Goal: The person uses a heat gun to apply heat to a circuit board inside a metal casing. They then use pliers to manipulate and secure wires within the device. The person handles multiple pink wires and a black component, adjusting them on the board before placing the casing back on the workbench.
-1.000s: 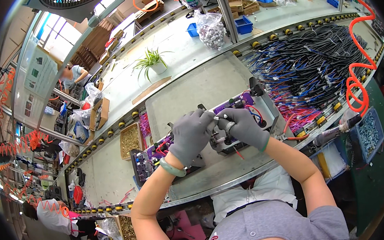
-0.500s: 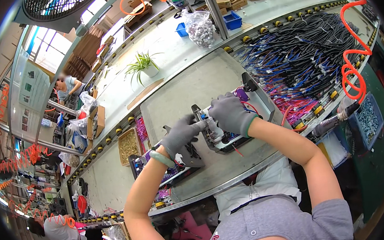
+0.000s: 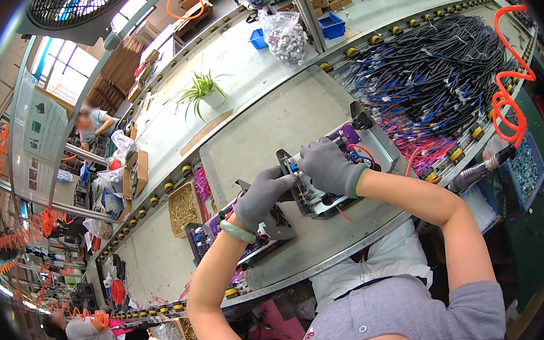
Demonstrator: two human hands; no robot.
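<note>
Both hands wear grey gloves. My left hand [image 3: 262, 197] and my right hand [image 3: 330, 166] meet over a grey metal tray assembly [image 3: 377, 144] holding a purple board with red, blue and black wires. Fingertips of both hands pinch a small part at the tray's left end, beside an upright black bracket [image 3: 284, 161]. What lies between the fingers is too small to make out. A second, similar assembly [image 3: 208, 234] lies to the left, partly under my left wrist, which carries a pale green bracelet.
A big heap of black cables with blue and pink ends [image 3: 434, 77] lies right. A power screwdriver [image 3: 480, 171] on an orange coiled hose [image 3: 509, 97] hangs at the bench edge. A tray of brass screws [image 3: 184, 208], a potted plant [image 3: 205, 93], blue bins. Other people work far left.
Both hands have shifted slightly left along the tray and closed in on its left end; the view has tilted a little.
</note>
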